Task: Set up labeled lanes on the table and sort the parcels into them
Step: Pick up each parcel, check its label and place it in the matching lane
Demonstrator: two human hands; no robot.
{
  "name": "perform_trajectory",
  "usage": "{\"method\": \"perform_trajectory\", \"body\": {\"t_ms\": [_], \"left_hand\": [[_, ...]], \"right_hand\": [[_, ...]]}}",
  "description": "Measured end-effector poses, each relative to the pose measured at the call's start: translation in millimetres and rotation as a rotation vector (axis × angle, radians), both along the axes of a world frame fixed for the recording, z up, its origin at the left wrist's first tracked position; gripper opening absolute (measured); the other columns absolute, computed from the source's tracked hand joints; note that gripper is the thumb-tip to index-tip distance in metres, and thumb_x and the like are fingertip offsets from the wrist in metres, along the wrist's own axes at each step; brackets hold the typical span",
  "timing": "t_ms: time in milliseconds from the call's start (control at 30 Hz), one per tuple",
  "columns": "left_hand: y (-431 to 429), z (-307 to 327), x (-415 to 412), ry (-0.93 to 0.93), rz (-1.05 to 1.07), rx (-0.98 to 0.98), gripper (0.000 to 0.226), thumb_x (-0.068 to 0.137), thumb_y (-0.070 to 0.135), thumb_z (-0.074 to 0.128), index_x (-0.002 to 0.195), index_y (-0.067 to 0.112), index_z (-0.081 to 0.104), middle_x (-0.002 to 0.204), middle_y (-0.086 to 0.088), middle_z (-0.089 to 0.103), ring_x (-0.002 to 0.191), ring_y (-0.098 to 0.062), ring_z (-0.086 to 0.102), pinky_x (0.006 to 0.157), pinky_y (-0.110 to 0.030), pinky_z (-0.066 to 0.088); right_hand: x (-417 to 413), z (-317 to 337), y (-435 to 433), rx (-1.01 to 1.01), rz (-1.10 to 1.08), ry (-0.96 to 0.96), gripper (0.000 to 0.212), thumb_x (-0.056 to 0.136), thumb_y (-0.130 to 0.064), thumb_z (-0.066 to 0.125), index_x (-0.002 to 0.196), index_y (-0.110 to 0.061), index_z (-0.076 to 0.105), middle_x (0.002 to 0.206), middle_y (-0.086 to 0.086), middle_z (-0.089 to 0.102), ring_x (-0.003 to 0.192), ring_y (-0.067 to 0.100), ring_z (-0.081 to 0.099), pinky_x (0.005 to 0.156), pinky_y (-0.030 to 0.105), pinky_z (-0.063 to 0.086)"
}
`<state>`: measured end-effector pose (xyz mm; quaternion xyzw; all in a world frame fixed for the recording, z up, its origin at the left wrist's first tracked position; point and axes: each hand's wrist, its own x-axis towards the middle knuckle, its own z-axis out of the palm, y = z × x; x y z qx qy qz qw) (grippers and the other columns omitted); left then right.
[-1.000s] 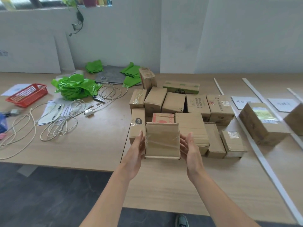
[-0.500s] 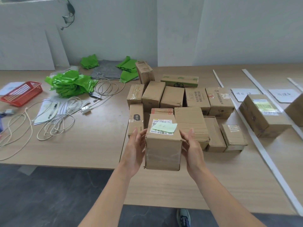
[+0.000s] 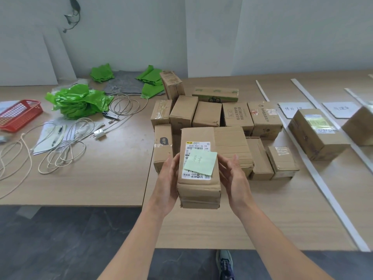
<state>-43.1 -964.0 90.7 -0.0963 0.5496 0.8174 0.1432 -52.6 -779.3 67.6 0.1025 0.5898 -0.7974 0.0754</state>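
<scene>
**Two hands, one parcel, held just in front of the pile**

Both hands are apart, one on each long side of the parcel (image 3: 198,190). The left hand (image 3: 167,178) wraps the left side with its thumb on the top edge. The right hand (image 3: 234,176) is cupped against the right side; I cannot tell whether its fingers reach underneath.

Position: lifted off the table (image 3: 101,178), at the near edge of the pile (image 3: 207,114). The white strips (image 3: 323,182) and lane cards (image 3: 292,109) lie right of the pile.

Handling (judged): taped cardboard with dented corners, stiff enough for a side clamp and probably light. Tape bands may be slick, so bare card on the long sides is the better hold. Keep fingers off the loose green note (image 3: 200,162).

Orientation: long axis runs from the person toward the pile. The label (image 3: 196,147) faces up and reads upright to the holder.
</scene>
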Motion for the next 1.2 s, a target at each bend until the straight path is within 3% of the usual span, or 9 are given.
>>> {"method": "perform_trajectory", "body": {"t_ms": [133,267,333,433,667,967,1133,1200], "left_hand": [[13,5,8,0.046,-0.021,-0.019,0.054,0.114,0.051,0.022,0.153,0.030,0.051,0.145,-0.002,0.067,0.136,-0.023,0.063,0.108,-0.043,0.051],[31,14,15,0.105,-0.059,-0.023,0.051,0.106,0.057,0.031,0.145,0.038,0.058,0.143,0.000,0.069,0.134,-0.020,0.064,0.111,-0.044,0.050],[42,20,17,0.132,-0.084,-0.025,0.053,0.099,0.061,0.036,0.141,0.039,0.060,0.142,0.001,0.069,0.134,-0.019,0.064,0.114,-0.047,0.047],[62,24,20,0.136,-0.136,-0.032,0.055,0.106,0.058,0.034,0.151,0.033,0.054,0.148,-0.001,0.065,0.139,-0.021,0.060,0.120,-0.052,0.041],[127,35,28,0.137,-0.302,-0.034,0.055,0.112,0.055,0.024,0.150,0.032,0.055,0.148,0.001,0.065,0.140,-0.018,0.059,0.123,-0.048,0.038],[267,51,40,0.178,-0.452,-0.047,0.053,0.110,0.061,0.023,0.145,0.043,0.058,0.148,0.003,0.065,0.139,-0.019,0.060,0.123,-0.052,0.038],[374,59,55,0.220,-0.505,-0.029,0.051,0.111,0.058,0.021,0.143,0.043,0.058,0.145,0.005,0.067,0.136,-0.016,0.062,0.119,-0.047,0.043],[414,60,62,0.221,-0.534,-0.044,0.049,0.110,0.059,0.020,0.139,0.047,0.058,0.143,0.007,0.068,0.133,-0.014,0.064,0.116,-0.044,0.046]], "right_hand": [[9,4,3,-0.012,-0.015,0.018,0.067,0.101,-0.068,0.029,0.140,-0.026,0.064,0.138,-0.009,0.071,0.132,0.006,0.063,0.123,0.041,0.039],[21,9,12,-0.027,-0.026,0.022,0.057,0.106,-0.064,0.026,0.130,-0.032,0.067,0.134,-0.010,0.074,0.128,0.006,0.066,0.120,0.041,0.042],[27,13,22,-0.037,-0.051,0.033,0.060,0.108,-0.063,0.024,0.139,-0.029,0.064,0.139,-0.005,0.071,0.133,0.012,0.064,0.120,0.043,0.042],[39,20,41,-0.049,-0.090,0.057,0.063,0.111,-0.060,0.019,0.144,-0.026,0.061,0.140,-0.001,0.071,0.133,0.017,0.065,0.114,0.042,0.046],[71,24,106,-0.046,-0.242,0.106,0.065,0.109,-0.063,0.022,0.150,-0.028,0.058,0.142,-0.002,0.070,0.133,0.018,0.065,0.117,0.047,0.045],[104,39,240,-0.013,-0.376,0.145,0.061,0.111,-0.057,0.018,0.143,-0.030,0.062,0.135,-0.004,0.073,0.127,0.014,0.069,0.101,0.033,0.053],[121,42,344,0.003,-0.448,0.113,0.058,0.111,-0.058,0.022,0.147,-0.032,0.060,0.138,-0.005,0.072,0.131,0.016,0.066,0.114,0.043,0.047],[131,44,383,-0.013,-0.463,0.114,0.059,0.112,-0.058,0.023,0.147,-0.029,0.060,0.138,-0.001,0.072,0.130,0.021,0.067,0.112,0.044,0.049]]}}
